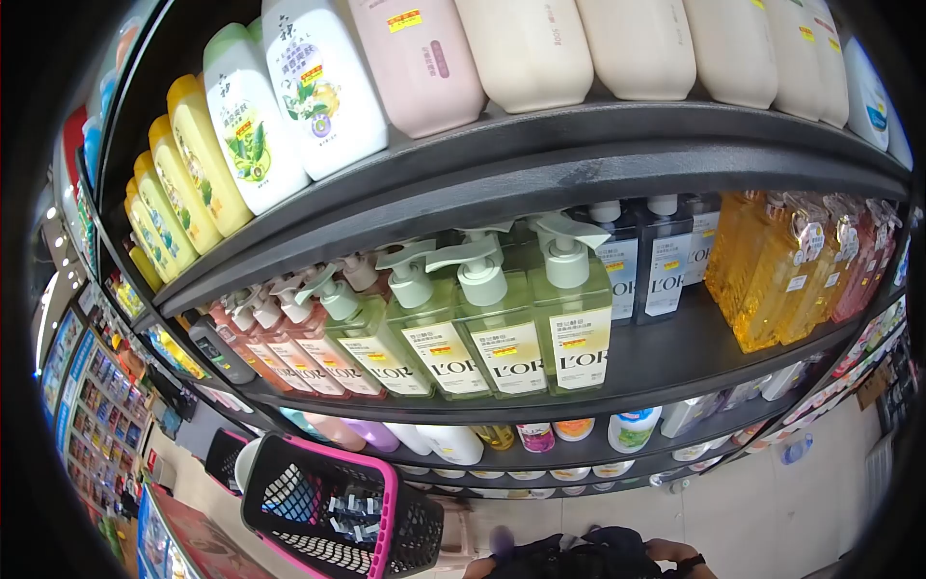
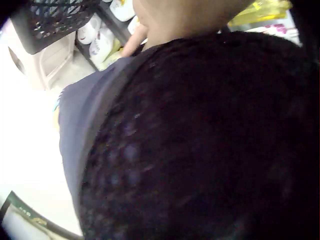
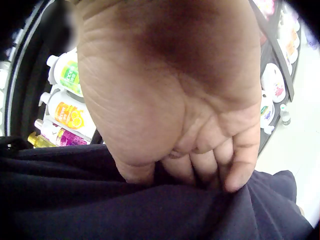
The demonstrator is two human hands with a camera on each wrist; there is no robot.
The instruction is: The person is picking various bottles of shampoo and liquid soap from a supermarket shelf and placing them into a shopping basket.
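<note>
My right hand (image 3: 175, 95) fills the middle of the right wrist view, palm toward the camera. Its fingers bend loosely down against dark cloth (image 3: 165, 215), which hides some fingertips; no item shows in the palm. In the left wrist view, my left hand (image 2: 185, 20) appears only in part at the top, with one digit pointing down. A dark garment (image 2: 200, 135) covers most of that view and hides the rest of the hand. At the bottom of the head view, both arms hang beside dark clothing (image 1: 569, 558).
Ahead, green pump bottles (image 1: 502, 338) stand beside pink ones (image 1: 338, 362) and amber bottles (image 1: 752, 280) on a black shelf. White and yellow bottles (image 1: 193, 183) line the shelf above. A black basket with a pink rim (image 1: 386, 521), holding small packs, stands lower left.
</note>
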